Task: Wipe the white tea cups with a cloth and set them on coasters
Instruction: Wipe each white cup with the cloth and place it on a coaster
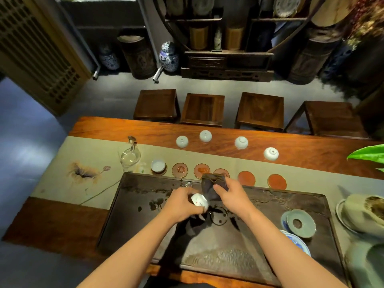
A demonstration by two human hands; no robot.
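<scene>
Over tray (133, 206): cup (199, 200) seemingly left-gripped (182, 202).

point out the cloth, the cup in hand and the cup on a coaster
cloth (209, 189), head view, its dark folded middle
held cup (200, 201), head view, its white side
cup on coaster (158, 165), head view, its open bowl

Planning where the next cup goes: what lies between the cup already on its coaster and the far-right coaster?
In the head view, four empty coasters lie between the cup on its coaster and the far-right coaster; the cloth partly hides the third.

White cup (200, 201) tilted, touching dark cloth (210, 189); coasters (180, 169) perhaps bare.
</scene>
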